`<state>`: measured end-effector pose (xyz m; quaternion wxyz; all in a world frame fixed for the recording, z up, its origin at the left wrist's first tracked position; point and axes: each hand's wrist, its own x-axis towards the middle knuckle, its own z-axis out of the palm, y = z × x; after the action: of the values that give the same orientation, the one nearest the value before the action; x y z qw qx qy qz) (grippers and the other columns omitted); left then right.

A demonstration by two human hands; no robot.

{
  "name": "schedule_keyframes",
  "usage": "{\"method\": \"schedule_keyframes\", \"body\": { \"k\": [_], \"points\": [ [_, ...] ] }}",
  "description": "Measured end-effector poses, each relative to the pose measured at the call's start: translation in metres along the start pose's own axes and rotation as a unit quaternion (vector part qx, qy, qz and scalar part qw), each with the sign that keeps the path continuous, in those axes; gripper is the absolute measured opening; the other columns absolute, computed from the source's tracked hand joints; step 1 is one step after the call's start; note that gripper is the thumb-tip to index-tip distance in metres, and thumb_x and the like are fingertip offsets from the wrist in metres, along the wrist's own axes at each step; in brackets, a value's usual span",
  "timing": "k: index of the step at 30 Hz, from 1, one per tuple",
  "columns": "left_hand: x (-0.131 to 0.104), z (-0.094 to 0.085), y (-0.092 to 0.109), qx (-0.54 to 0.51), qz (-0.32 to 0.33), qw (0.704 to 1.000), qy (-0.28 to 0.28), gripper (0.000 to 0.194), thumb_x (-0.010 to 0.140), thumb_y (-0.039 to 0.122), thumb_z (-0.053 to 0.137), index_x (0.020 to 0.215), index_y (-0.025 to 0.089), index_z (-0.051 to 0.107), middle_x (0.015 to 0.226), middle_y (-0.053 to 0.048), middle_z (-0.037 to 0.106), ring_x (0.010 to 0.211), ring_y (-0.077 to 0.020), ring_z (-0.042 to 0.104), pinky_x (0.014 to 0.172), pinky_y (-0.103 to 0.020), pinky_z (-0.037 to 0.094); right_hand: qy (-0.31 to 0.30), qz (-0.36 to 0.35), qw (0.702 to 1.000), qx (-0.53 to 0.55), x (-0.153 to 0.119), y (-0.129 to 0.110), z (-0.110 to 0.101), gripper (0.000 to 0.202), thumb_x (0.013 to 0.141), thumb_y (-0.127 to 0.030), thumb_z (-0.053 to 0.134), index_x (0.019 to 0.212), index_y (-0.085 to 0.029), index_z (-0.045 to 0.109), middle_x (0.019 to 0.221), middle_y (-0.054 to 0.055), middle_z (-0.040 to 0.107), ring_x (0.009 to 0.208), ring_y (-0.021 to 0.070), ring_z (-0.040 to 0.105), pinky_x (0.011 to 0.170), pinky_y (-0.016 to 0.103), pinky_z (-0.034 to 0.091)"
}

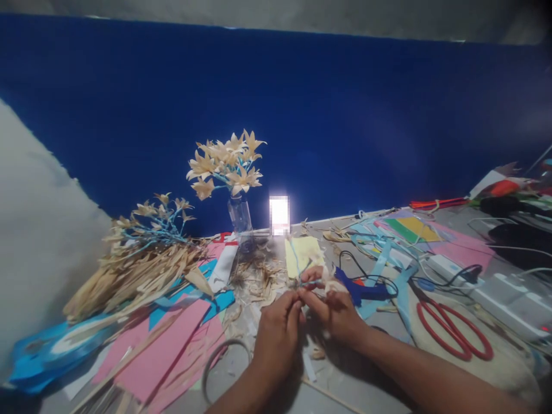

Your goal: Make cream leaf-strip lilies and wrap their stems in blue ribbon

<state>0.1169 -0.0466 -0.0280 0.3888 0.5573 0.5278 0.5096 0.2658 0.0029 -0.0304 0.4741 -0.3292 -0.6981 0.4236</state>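
Near the centre of the table, my left hand [278, 325] is closed in a pinch, its fingertips meeting those of my right hand [334, 307]. Between them runs a thin light blue stem [311, 282], with a pale husk flower [334, 282] at its right end beside my right fingers. My right hand is closed around the stem. What exactly my left fingertips pinch is too small to make out. Just behind the hands lies a yellow paper [304, 256]. A blue glue gun [366, 287] rests right of my right hand.
A clear bottle [240, 218] holds pale flowers [235, 164]. Dried husks [138, 276] and pink paper [166, 351] lie left. A tape ring [207, 374] is near my left wrist. Red-handled scissors [452, 330], a power strip [504, 296] and cables lie right. A blue wall [345, 115] stands behind.
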Motion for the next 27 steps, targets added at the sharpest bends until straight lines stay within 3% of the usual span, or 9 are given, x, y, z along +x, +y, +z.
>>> {"method": "schedule_keyframes", "body": {
  "k": [2,5,8,13,16,18,20,23,27],
  "points": [
    [0.002,-0.002,0.0,-0.131,-0.071,0.986,-0.073,0.029,0.083,0.035,0.068,0.061,0.017,0.061,0.051,0.002,0.051,0.045,-0.0082,0.038,0.047,-0.02,0.03,-0.075,0.057,0.992,0.08,0.005,0.0,-0.004,0.042,0.087,-0.057,0.064,0.096,-0.017,0.071,0.081,0.004,0.066,0.073,0.0177,0.062,0.075,0.032,0.052],
    [0.002,-0.003,-0.002,-0.345,-0.189,0.895,-0.209,0.031,0.075,0.043,0.079,0.072,0.017,0.061,0.044,0.009,0.043,0.034,-0.003,0.019,0.036,-0.017,0.019,-0.195,0.139,0.944,0.225,0.01,0.0,-0.01,0.043,0.083,-0.055,0.071,0.097,-0.015,0.075,0.082,0.004,0.068,0.069,0.0147,0.061,0.076,0.031,0.051],
    [0.002,-0.004,-0.005,-0.416,-0.223,0.843,-0.259,0.031,0.073,0.038,0.083,0.077,0.016,0.062,0.045,0.007,0.05,0.03,-0.0022,0.028,0.034,-0.016,0.027,-0.199,0.163,0.924,0.284,0.01,-0.001,-0.012,0.036,0.073,-0.051,0.082,0.077,-0.015,0.078,0.094,0.008,0.07,0.082,0.0184,0.064,0.081,0.032,0.051],
    [0.006,-0.011,-0.002,-0.297,-0.201,0.901,-0.243,0.034,0.071,0.04,0.082,0.078,0.012,0.064,0.065,-0.011,0.073,0.048,-0.0196,0.066,0.048,-0.028,0.05,-0.098,0.101,0.968,0.208,0.008,-0.004,-0.009,0.026,0.07,-0.044,0.085,0.065,-0.019,0.077,0.081,0.007,0.069,0.095,0.0243,0.063,0.088,0.037,0.049],
    [0.007,-0.011,0.001,-0.113,-0.141,0.977,-0.114,0.017,0.077,0.031,0.074,0.076,0.015,0.067,0.067,-0.008,0.073,0.06,-0.0205,0.068,0.061,-0.03,0.051,-0.015,0.007,0.998,0.056,0.007,0.0,-0.005,0.023,0.077,-0.035,0.079,0.061,-0.021,0.072,0.076,0.005,0.069,0.088,0.0229,0.064,0.086,0.037,0.049],
    [0.005,-0.007,0.002,0.011,-0.063,0.998,-0.017,0.011,0.08,0.026,0.068,0.073,0.018,0.069,0.064,-0.004,0.069,0.059,-0.0171,0.062,0.061,-0.027,0.046,0.042,-0.037,0.998,-0.019,0.007,0.003,-0.004,0.022,0.078,-0.032,0.077,0.06,-0.021,0.069,0.079,0.006,0.07,0.089,0.0235,0.063,0.086,0.038,0.048],
    [0.003,-0.004,0.002,0.044,-0.015,0.999,0.017,0.016,0.082,0.026,0.065,0.068,0.019,0.068,0.06,-0.001,0.064,0.056,-0.014,0.055,0.058,-0.024,0.04,0.048,-0.036,0.998,-0.028,0.009,0.004,-0.005,0.022,0.079,-0.035,0.076,0.064,-0.021,0.069,0.083,0.006,0.07,0.091,0.0234,0.063,0.088,0.038,0.048],
    [0.003,-0.004,0.003,-0.119,-0.071,0.987,-0.077,0.028,0.085,0.037,0.066,0.065,0.017,0.063,0.051,0.003,0.052,0.043,-0.0078,0.037,0.044,-0.02,0.029,-0.073,0.032,0.995,0.066,0.012,-0.001,-0.012,0.029,0.083,-0.048,0.071,0.074,-0.02,0.073,0.093,0.007,0.07,0.097,0.0228,0.064,0.094,0.039,0.048],
    [0.002,-0.008,0.001,-0.37,-0.223,0.867,-0.248,0.03,0.078,0.042,0.077,0.076,0.016,0.062,0.046,0.01,0.043,0.032,-0.0014,0.018,0.034,-0.016,0.018,-0.215,0.093,0.956,0.175,0.013,-0.008,-0.02,0.04,0.081,-0.057,0.072,0.082,-0.017,0.079,0.097,0.01,0.071,0.108,0.0265,0.062,0.1,0.042,0.046]
  ]
}}
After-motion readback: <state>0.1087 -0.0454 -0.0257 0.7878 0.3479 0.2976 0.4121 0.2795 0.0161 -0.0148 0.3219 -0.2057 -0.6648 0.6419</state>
